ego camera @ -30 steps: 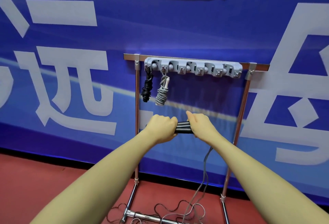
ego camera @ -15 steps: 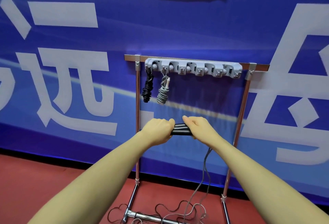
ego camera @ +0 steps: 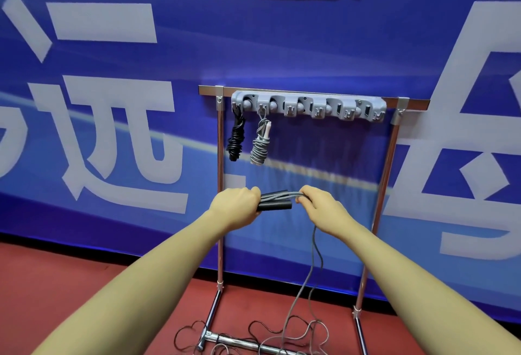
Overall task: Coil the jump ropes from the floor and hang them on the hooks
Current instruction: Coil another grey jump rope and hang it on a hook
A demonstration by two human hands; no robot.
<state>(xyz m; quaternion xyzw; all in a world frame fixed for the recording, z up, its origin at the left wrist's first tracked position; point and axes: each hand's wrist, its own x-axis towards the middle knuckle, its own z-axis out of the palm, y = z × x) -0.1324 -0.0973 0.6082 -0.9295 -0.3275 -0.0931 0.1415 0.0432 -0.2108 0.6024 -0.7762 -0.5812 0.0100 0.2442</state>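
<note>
Left grip (ego camera: 235,208) around two black handles (ego camera: 275,202); two coiled ropes (ego camera: 259,143) hung.

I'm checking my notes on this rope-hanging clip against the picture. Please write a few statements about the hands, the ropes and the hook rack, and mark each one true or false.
1. The left hand grips the black handles of a rope. True.
2. Two coiled ropes already hang on the hook rack. True: a black coiled rope and a grey coiled rope.
3. The hung ropes are at the right end of the rack. False: they hang from the two leftmost hooks.
4. The right hand is empty. False: it holds the grey cord next to the handles.
5. The held rope is fully coiled. False: its cord trails down to the red floor.
</note>
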